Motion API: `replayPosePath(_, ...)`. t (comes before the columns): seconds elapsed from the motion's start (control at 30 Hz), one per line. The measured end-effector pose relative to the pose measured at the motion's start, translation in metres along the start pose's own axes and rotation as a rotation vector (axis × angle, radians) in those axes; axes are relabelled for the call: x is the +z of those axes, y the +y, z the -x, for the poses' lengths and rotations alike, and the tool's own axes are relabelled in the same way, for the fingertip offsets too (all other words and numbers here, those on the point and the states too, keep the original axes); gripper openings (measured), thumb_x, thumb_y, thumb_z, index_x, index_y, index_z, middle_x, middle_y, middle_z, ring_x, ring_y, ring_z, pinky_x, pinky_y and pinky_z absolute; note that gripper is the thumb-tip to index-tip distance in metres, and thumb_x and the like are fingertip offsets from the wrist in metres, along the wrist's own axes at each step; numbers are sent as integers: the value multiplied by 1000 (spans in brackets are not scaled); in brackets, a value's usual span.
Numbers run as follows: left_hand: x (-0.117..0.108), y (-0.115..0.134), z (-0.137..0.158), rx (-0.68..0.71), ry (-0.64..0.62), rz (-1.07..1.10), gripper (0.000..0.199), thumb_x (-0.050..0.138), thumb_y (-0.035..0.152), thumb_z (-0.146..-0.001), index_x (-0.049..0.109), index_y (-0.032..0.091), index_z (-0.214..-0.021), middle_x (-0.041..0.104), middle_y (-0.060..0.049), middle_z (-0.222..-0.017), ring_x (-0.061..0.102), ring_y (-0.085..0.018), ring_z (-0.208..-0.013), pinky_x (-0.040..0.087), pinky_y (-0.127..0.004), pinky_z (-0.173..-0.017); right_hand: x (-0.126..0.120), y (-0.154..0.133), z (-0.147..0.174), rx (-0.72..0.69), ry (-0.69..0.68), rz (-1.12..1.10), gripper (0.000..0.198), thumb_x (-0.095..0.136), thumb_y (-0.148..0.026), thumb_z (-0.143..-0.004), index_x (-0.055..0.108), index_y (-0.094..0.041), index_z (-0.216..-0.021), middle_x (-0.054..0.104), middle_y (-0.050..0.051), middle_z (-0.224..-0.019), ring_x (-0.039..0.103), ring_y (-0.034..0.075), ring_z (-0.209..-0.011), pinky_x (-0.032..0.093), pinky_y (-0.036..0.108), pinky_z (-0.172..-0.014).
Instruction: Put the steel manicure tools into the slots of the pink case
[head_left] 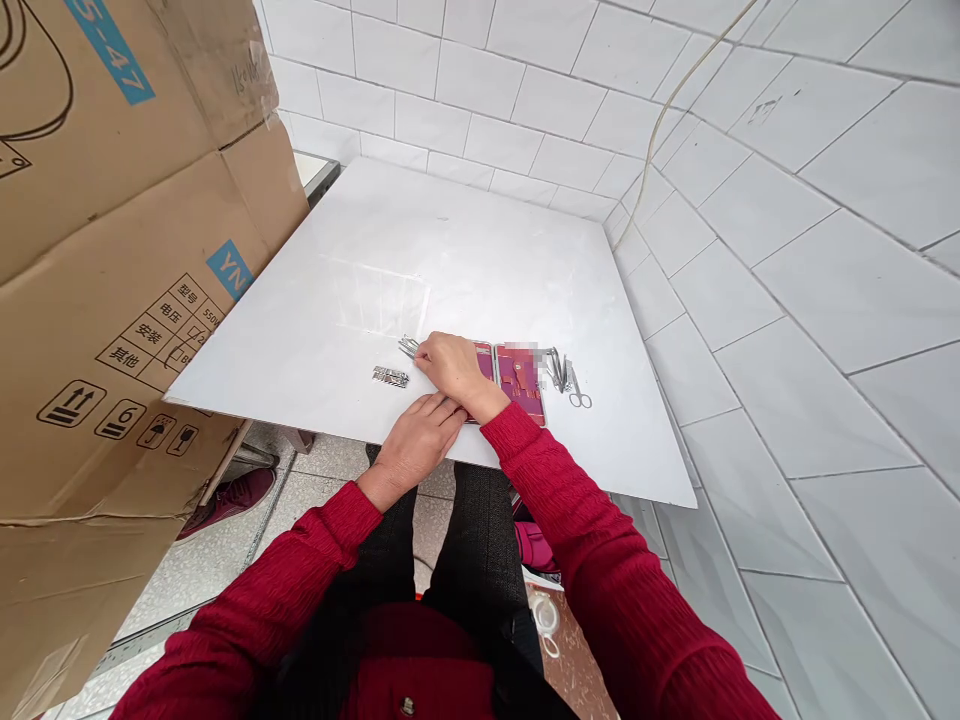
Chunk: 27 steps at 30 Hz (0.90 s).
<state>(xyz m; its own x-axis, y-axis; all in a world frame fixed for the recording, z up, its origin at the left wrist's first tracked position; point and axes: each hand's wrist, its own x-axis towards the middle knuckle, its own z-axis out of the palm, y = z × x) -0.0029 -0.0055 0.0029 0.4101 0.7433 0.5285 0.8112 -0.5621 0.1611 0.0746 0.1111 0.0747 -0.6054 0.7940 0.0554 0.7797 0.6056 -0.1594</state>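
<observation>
An open manicure case (531, 400) with a dark red lining lies near the table's front edge, small tools held in its loops. My right hand (454, 368) reaches across its left half, fingers pinched beside slim metal tools (407, 345); what is between the fingertips is hidden. My left hand (421, 437) has its fingers together, gripping the case's near left edge. Several nail clippers (390, 376) lie left of the hands. To the right of the case are more metal tools (559, 370) and small scissors (578, 388).
The white table (480, 250) meets a tiled wall (510, 90) at the back and stands close to another on the right. Large cardboard boxes (135, 330) crowd the left side. A pale cable (660, 120) hangs down the corner. A shoe (229, 500) shows below the table.
</observation>
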Motion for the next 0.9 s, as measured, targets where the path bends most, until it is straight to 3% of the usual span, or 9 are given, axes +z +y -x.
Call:
replayPosePath(0.17, -1, 1, 0, -10, -12, 16, 24, 51, 18, -103, 70, 17, -118, 73, -11, -112, 67, -25, -110, 57, -45, -98, 4, -9, -9, -27, -22, 134, 25, 54, -18, -99, 79, -13, -97, 76, 20, -107, 74, 30, -93, 50, 34, -72)
replayPosePath(0.37, -2, 0, 0, 10, 23, 3, 20, 52, 19, -103, 71, 16, -107, 73, -9, -102, 67, -24, -102, 58, -43, -94, 2, -20, -16, -83, -64, 160, 19, 60, -10, -92, 78, -13, -100, 77, 22, -100, 74, 30, -99, 53, 35, -81)
replayPosePath(0.53, -3, 0, 1, 10, 8, -3, 21, 53, 19, -103, 70, 17, -113, 74, -9, -107, 68, -23, -106, 57, -42, -97, 0, -25, -21, -144, -96, 157, 13, 69, -10, -86, 78, -13, -94, 78, 21, -97, 74, 30, -101, 53, 35, -83)
replayPosePath(0.63, -1, -1, 2, 11, 24, -14, 25, 52, 18, -103, 69, 16, -121, 73, -12, -121, 66, -25, -117, 55, -44, -102, -3, -13, -21, -76, -71, 110, 14, 66, -10, -86, 78, -14, -92, 79, 19, -97, 74, 29, -97, 52, 34, -81)
replayPosePath(0.73, 2, -2, 3, 15, 31, -36, 27, 51, 19, -103, 69, 16, -122, 71, -13, -128, 63, -26, -124, 54, -45, -105, -6, 12, -15, 63, 6, -99, 16, 61, -12, -84, 76, -17, -85, 79, 12, -91, 73, 25, -87, 51, 31, -77)
replayPosePath(0.9, 1, -2, 2, 10, 14, -16, 29, 50, 19, -103, 68, 16, -125, 71, -13, -127, 63, -27, -125, 54, -46, -105, -3, 65, 3, 256, 106, -822, 8, 60, -16, -82, 69, -17, -82, 65, -3, -57, 57, 12, -51, 43, 21, -54)
